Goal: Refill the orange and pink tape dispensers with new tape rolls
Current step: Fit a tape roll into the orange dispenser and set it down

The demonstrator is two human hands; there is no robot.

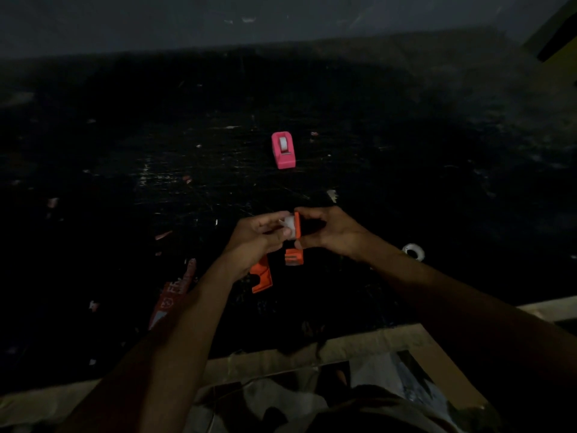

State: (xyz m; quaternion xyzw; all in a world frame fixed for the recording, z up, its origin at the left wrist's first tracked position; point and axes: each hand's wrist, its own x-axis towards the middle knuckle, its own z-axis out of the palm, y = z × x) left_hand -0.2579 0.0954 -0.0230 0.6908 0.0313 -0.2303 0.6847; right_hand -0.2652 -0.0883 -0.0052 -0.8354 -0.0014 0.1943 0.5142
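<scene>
Both hands raised close together above the near middle of a black, scratched, paint-flecked bench (406,189). Left hand (257,234) curled, pinching a small white tape roll (288,227). Right hand (332,234) curled round a flat orange plastic dispenser half (297,225), set against the roll's side.

Just below the hands on the bench, a blocky orange dispenser piece (293,257). Beside it to the left, partly under the left wrist, a notched orange plastic shell (262,276). Farther back, well apart, a glossy pink plastic tape dispenser (283,150), upright, with a white roll seated in it. Right of the right wrist, a loose white tape ring (413,251). Beside the left forearm, a crumpled red printed wrapper (171,295).

Wide dark surface to both sides, dotted with small scraps, running back to a grey wall (281,20). Near edge of pale, worn wood (274,354).
</scene>
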